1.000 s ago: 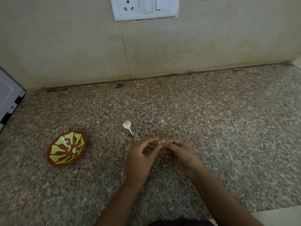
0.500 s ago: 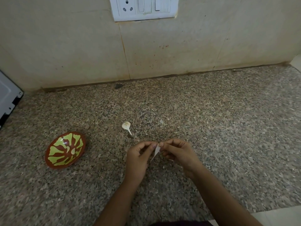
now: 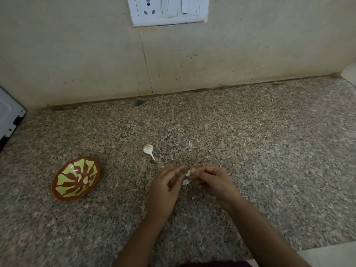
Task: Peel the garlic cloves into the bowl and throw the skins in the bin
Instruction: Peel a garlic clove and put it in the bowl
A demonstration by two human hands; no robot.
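Observation:
My right hand (image 3: 211,182) pinches a small garlic clove (image 3: 188,172) between thumb and fingertips, just above the granite counter (image 3: 269,151). Close to its left, my left hand (image 3: 165,187) has index finger and thumb spread apart, holding nothing I can see. A loose strip of skin (image 3: 185,182) sits between the two hands, below the clove. The red bowl with a green pattern (image 3: 63,191) stands to the left and holds a couple of pale peeled cloves (image 3: 85,179). A white garlic piece with a stem (image 3: 148,149) lies beyond my hands. No bin is in view.
A small skin flake (image 3: 190,143) lies on the counter past my hands. A white appliance corner (image 3: 7,116) juts in at the far left. A switchboard (image 3: 167,10) is on the tiled wall behind. The counter's front edge runs at the lower right.
My left hand, which was pulling a skin strip off the clove, has let go and its fingers have spread; the strip now sits lower between the hands. The view has tilted slightly.

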